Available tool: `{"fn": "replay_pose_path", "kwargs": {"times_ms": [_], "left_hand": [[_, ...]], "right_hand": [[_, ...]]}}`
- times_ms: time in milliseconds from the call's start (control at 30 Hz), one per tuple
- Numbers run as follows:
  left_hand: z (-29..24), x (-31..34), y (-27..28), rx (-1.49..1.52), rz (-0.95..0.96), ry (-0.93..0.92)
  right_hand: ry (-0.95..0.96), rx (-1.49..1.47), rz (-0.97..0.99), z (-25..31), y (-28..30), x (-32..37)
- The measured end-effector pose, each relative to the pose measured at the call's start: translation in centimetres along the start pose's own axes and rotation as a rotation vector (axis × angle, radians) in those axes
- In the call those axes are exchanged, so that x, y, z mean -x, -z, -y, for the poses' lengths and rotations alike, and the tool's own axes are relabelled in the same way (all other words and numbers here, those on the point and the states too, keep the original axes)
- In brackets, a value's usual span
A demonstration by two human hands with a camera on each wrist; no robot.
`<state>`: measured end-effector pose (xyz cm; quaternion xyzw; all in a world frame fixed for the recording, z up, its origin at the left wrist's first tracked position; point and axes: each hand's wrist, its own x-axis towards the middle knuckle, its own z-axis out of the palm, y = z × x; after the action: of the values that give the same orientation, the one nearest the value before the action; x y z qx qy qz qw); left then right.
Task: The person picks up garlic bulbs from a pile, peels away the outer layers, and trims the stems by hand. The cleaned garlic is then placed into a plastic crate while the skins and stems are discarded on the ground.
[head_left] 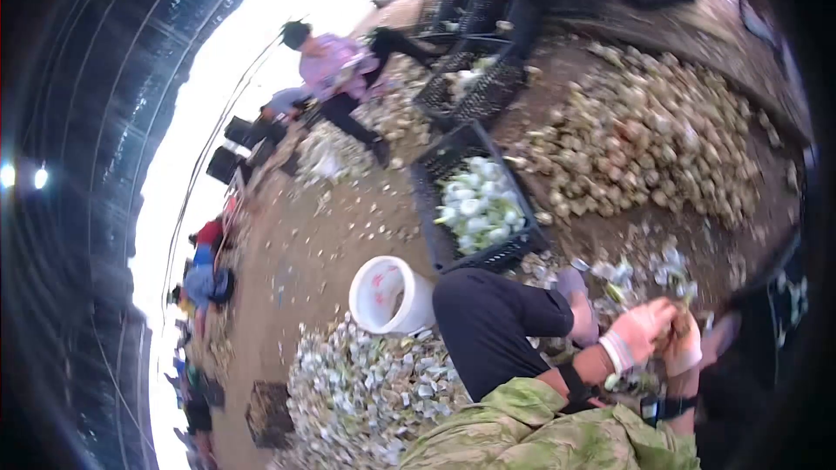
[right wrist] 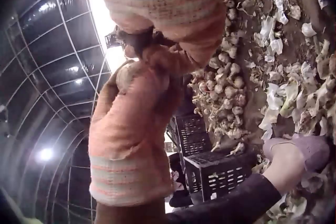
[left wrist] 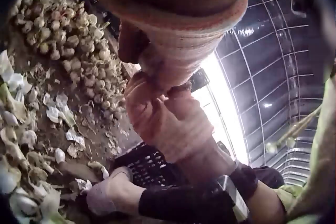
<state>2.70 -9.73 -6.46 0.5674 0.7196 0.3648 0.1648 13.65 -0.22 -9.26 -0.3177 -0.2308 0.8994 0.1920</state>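
Observation:
Both hands wear pale orange gloves with soiled fingers and meet at the lower right of the head view. My left hand (head_left: 634,335) and right hand (head_left: 684,350) curl round a brownish bulb (head_left: 678,322). In the right wrist view a pale rounded part of the bulb (right wrist: 126,75) shows among the fingers of the left hand (right wrist: 128,129), with the right hand (right wrist: 168,14) bent against it from above. Seen from the left wrist, the left hand (left wrist: 178,45) touches the right hand (left wrist: 168,124), and their fingers mostly hide the bulb.
A black crate (head_left: 427,209) of peeled white bulbs stands beyond my knee, beside a white bucket (head_left: 367,296). Unpeeled bulbs (head_left: 644,139) form a large heap at right. Skins (head_left: 366,392) cover the ground at lower left. Other people (head_left: 335,61) sit farther off.

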Motion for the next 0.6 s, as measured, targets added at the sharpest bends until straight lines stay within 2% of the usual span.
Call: {"fn": "replay_pose_path", "kwargs": {"times_ms": [33, 67, 133, 167, 233, 267, 333, 400, 433, 467, 500, 533, 567, 600], "left_hand": [[-0.9, -0.3, 1.7, -0.039, 0.129, 0.023], [-0.7, -0.5, 2.3, -0.050, 0.090, 0.024], [-0.8, -0.4, 2.5, -0.249, 0.051, -0.231], [-0.2, -0.3, 1.6, -0.349, -0.062, -0.319], [0.1, -0.2, 1.4, -0.360, -0.027, -0.337], [0.1, -0.1, 1.4, -0.361, 0.024, -0.365], [0.1, 0.0, 1.4, -0.336, -0.015, -0.394], [-1.4, -0.3, 4.0, -0.235, 0.145, -0.217], [-0.6, -0.5, 3.2, -0.085, 0.083, -0.144], [-0.4, -0.3, 3.7, -0.083, 0.075, -0.132], [-0.7, -0.3, 5.0, -0.033, 0.086, -0.031], [-1.2, -0.5, 5.5, 0.039, 0.115, 0.064], [-0.1, -0.3, 4.8, 0.083, 0.051, 0.151], [-1.1, 0.3, 6.0, 0.169, -0.026, 0.214]], "right_hand": [[0.009, -0.013, 0.090, -1.2, 2.4, -1.6], [-0.078, -0.065, 0.260, -1.5, 4.0, -2.7], [-0.119, -0.054, 0.207, -2.3, 5.4, -3.4], [-0.123, -0.047, 0.224, -2.4, 5.3, -3.5], [-0.130, -0.179, 0.068, -1.8, 2.7, -1.4], [-0.141, -0.173, 0.082, -2.1, 3.1, -1.4], [-0.118, -0.233, 0.096, -2.7, 5.3, -1.8], [-0.175, -0.266, 0.174, -2.7, 6.1, -1.4], [-0.111, -0.193, 0.232, -2.6, 5.6, -1.4], [-0.044, -0.123, 0.287, -2.5, 5.2, -1.3], [-0.043, -0.149, 0.470, -1.8, 3.0, -0.6], [0.004, -0.108, 0.342, -2.1, 2.8, -0.3], [-0.065, -0.123, 0.446, -1.2, 0.7, 0.7], [0.019, 0.070, 0.284, -1.1, -3.3, 2.5]]}}
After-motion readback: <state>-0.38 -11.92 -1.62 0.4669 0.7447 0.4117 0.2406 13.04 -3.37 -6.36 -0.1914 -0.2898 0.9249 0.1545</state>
